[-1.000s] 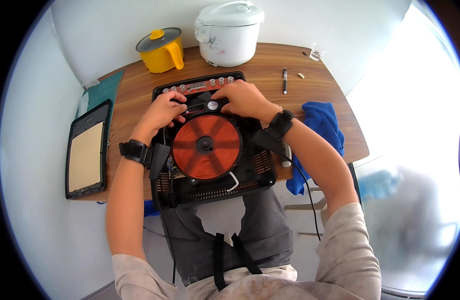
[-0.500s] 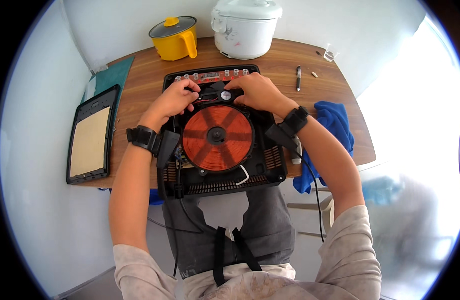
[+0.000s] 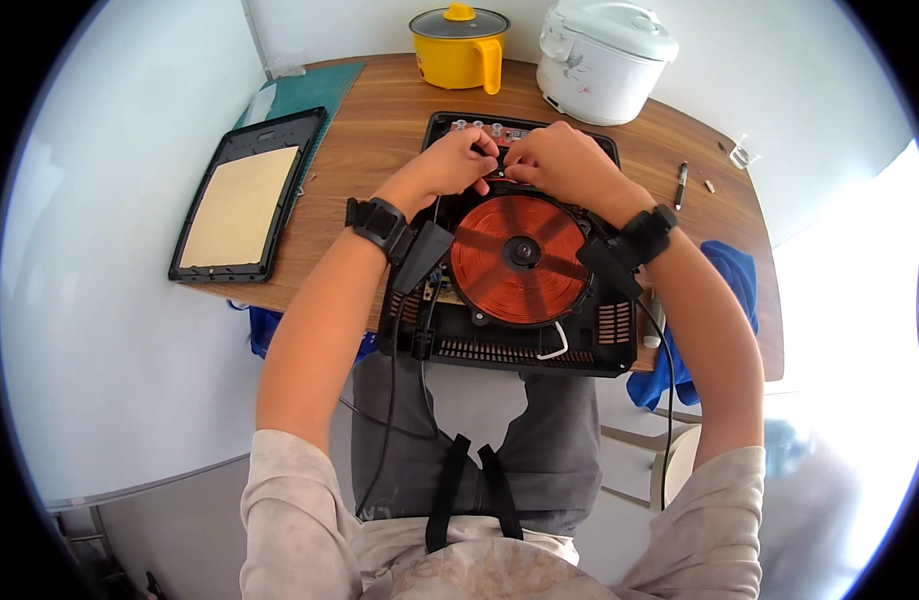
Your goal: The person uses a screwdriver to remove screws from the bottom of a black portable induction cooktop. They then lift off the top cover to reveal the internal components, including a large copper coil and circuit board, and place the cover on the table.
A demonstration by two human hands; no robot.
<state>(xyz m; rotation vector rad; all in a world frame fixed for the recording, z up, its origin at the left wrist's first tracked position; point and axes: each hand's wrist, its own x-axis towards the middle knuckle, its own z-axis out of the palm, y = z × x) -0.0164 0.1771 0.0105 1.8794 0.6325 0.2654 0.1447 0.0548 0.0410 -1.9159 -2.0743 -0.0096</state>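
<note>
Both hands meet at the far edge of the opened induction cooker (image 3: 519, 270) — left hand (image 3: 449, 165) and right hand (image 3: 559, 160) with fingertips pinched narrow, nearly touching each other, seemingly on a small part of the control strip (image 3: 479, 130); what they grip is too small to tell. The orange coil (image 3: 519, 260) lies just below the fingers — toward the person.

Wooden table (image 3: 379, 110), pale walls, perhaps window-glare.
</note>
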